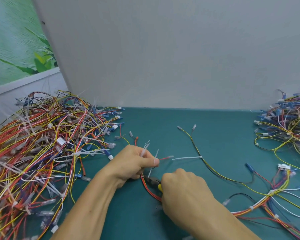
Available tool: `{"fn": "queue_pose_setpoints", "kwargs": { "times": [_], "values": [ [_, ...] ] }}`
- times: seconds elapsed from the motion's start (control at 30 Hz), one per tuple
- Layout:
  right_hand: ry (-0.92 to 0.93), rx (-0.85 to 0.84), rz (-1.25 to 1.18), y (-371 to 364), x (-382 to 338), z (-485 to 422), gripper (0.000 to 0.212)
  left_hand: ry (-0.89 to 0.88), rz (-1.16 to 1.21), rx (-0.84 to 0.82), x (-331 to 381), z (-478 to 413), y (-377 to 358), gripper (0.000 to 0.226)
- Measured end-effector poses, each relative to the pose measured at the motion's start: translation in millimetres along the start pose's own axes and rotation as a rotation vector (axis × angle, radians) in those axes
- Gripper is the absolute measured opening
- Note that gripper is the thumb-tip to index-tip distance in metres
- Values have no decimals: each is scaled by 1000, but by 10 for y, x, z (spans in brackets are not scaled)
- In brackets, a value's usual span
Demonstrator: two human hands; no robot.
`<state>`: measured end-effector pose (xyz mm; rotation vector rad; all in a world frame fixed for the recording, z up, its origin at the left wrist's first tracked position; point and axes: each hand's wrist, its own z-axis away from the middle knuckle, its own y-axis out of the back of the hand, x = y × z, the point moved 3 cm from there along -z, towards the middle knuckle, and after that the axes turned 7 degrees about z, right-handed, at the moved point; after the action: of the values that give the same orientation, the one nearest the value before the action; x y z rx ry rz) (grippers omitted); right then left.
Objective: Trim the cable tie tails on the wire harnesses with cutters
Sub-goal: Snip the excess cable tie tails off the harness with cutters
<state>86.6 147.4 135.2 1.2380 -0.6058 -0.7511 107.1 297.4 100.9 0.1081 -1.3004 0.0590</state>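
Step in hand: trimming 1 tie on the red wire harness (151,192), which runs from your left hand (135,161) down across the teal tabletop (163,129) and under your right hand (182,189). Left fingers are curled, pinching the harness near the tie and also holding a small bunch of white tails (145,148) that stick up past the knuckles. Right fingers are wrapped round the yellow handles of the cutters (152,180). The dark nose points left at the base of the upright tie tail (150,171); motion blur hides how far the blades are apart. Both forearms come in low from the bottom edge, wrists near the tabletop, right wrist turned inward. To do it well: set the blades flush against the tie head, clear of the red insulation, then squeeze once so no sharp stub is left. Pin the wires taut with the left thumb so the tie cannot roll. 1 more long tail (186,158) lies on the yellow-black branch just right of your left hand. Harness piles sit well apart, far left (42,144) and far right (287,122).
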Motion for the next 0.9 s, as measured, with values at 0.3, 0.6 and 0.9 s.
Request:
{"fn": "queue_pose_setpoints", "kwargs": {
  "times": [0.3, 0.6, 0.9],
  "values": [
    [-95, 76, 92, 16, 351, 201, 37, -139, 335, 104, 251, 90, 32, 27],
    [-358, 196, 213, 37, 1292, 296, 12, -166, 44, -24, 466, 40, -625, 17],
    [-317, 242, 224, -117, 1317, 81, 17, -35, -832, 185, 299, -404, -1099, 27]
  ]
}}
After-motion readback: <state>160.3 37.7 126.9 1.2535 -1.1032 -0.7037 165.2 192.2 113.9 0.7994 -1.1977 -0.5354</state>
